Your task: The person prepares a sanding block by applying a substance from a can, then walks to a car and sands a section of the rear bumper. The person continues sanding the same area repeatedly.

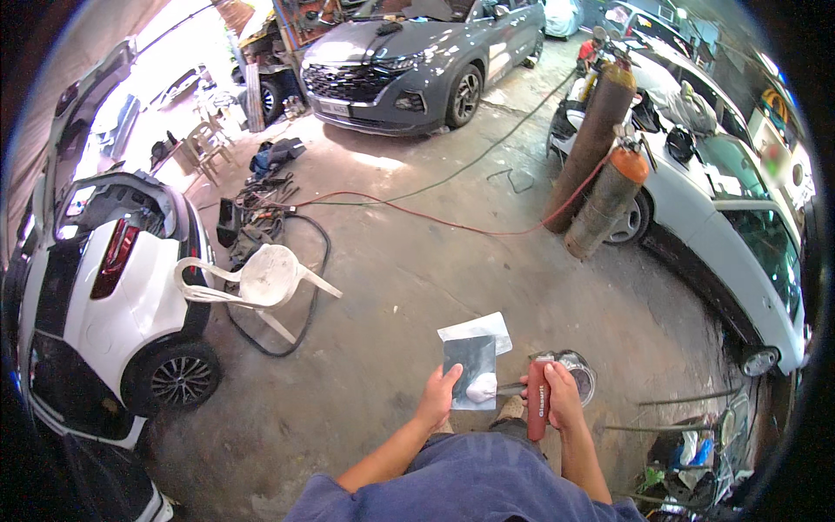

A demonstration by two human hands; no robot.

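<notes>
My left hand (435,400) grips a dark grey flat board (465,355) by its left edge, thumb on top. On the board's lower right lies a lump of white paste (481,388). My right hand (564,396) is closed round a long reddish block (538,409), held upright. From the same hand a thin dark tool, perhaps a putty knife (510,391), reaches left to the paste; its tip is hidden. A white sheet (475,328) shows just beyond the board. Past my right hand, a round open container (584,374) sits on the floor, partly covered by the hand.
A white plastic chair (268,277) stands left, ringed by a black hose (327,252). A white car body (143,304) is at far left, a grey car (383,74) ahead. Two gas cylinders (600,209) lean by a pale car (696,209). A red hose (452,228) crosses the floor.
</notes>
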